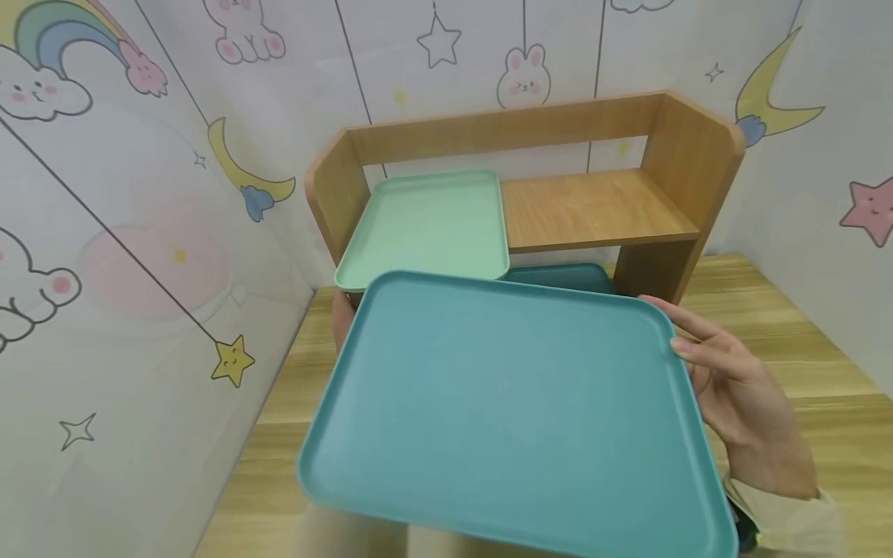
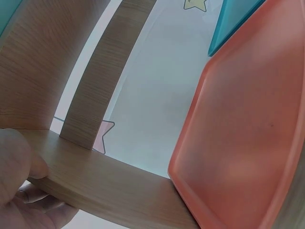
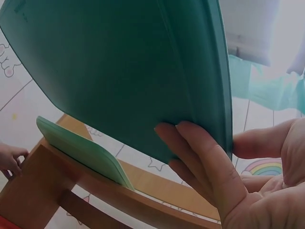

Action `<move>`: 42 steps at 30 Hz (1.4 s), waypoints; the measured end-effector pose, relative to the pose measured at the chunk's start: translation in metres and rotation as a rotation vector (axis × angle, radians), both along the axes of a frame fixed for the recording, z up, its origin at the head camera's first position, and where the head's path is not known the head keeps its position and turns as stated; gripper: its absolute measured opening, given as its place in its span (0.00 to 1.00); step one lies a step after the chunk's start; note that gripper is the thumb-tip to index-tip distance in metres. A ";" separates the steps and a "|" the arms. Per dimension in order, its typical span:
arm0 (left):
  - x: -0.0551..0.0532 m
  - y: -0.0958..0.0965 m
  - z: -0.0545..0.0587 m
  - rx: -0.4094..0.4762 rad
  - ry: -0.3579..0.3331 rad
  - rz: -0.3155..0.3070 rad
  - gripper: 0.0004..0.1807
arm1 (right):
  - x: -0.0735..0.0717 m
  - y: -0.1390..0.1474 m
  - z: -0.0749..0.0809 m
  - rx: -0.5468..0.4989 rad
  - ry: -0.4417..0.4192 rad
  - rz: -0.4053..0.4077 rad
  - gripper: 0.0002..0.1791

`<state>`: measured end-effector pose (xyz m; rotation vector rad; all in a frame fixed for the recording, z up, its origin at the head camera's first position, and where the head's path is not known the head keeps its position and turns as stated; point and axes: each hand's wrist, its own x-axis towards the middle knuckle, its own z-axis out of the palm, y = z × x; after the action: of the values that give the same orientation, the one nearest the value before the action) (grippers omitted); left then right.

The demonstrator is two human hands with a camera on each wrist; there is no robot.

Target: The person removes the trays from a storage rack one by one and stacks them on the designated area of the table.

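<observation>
A teal-blue tray (image 1: 516, 411) is held tilted in front of the wooden shelf (image 1: 579, 209), covering much of the head view. My right hand (image 1: 746, 395) pinches its right edge. In the right wrist view, the thumb lies on one face and the fingers (image 3: 205, 148) press the underside. My left hand (image 2: 24, 186) grips the edge of the shelf's left side panel (image 2: 95, 176); the blue tray mostly hides that hand in the head view. A light green tray (image 1: 432, 225) lies on the left of the upper board, its front edge overhanging.
Under the upper board sits another teal tray (image 1: 565, 277). A coral tray (image 2: 243, 129) shows low in the shelf in the left wrist view. The shelf stands on a wood-grain table (image 1: 788, 333), with cartoon-printed cloth walls (image 1: 139, 325) behind and at both sides.
</observation>
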<state>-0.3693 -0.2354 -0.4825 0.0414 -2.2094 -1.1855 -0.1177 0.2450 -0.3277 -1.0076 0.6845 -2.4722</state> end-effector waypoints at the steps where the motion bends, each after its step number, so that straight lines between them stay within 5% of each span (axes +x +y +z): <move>1: 0.007 0.003 0.007 -0.006 0.001 -0.001 0.32 | 0.000 0.000 -0.001 0.001 0.002 0.005 0.32; 3: 0.020 0.010 0.020 -0.003 -0.008 -0.016 0.31 | -0.001 0.001 -0.002 0.007 0.005 0.018 0.32; 7: 0.062 0.032 0.063 -0.009 0.007 -0.034 0.27 | -0.001 0.002 -0.004 0.030 -0.002 0.025 0.32; 10: 0.075 0.039 0.078 -0.022 0.028 -0.014 0.26 | -0.002 0.002 -0.007 0.033 -0.006 0.040 0.32; 19: 0.085 0.043 0.077 -0.081 0.159 -0.054 0.29 | -0.008 0.002 -0.016 0.058 0.007 0.093 0.32; 27: 0.096 0.051 0.091 -0.093 0.123 -0.012 0.29 | -0.013 0.005 -0.024 0.112 0.006 0.102 0.32; 35: 0.094 0.052 0.091 -0.123 0.164 -0.003 0.27 | -0.016 0.010 -0.033 0.172 -0.020 0.072 0.32; 42: 0.093 0.051 0.091 -0.118 0.128 -0.004 0.28 | -0.018 0.015 -0.041 0.210 -0.012 0.058 0.32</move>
<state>-0.2758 -0.1841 -0.3911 -0.0853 -2.1626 -1.0291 -0.1359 0.2598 -0.3688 -0.9189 0.8770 -2.2977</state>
